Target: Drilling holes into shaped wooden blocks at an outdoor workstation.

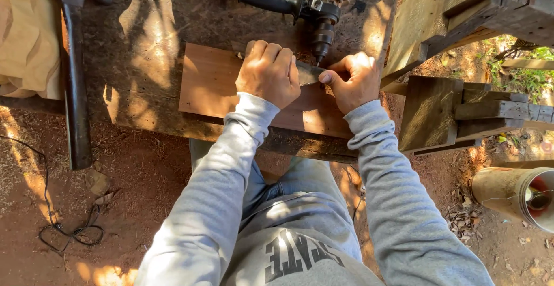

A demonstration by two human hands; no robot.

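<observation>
Head view, left hand (269,73) fisted around saw blade (309,73), right hand (352,82) fingers pinching blade tip, on wooden board (210,84).

grey metal blade (309,73): mostly hidden under left hand (268,72)
black power drill (300,6): body cut off by top edge

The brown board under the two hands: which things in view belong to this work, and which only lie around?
In the work:
- brown board
- thin dark blade-like piece, gripped by left hand, touched by right hand

Only lying about:
- hammer
- power drill, just behind the hands
- black cable on the ground
- pipe
- wooden frame
</observation>
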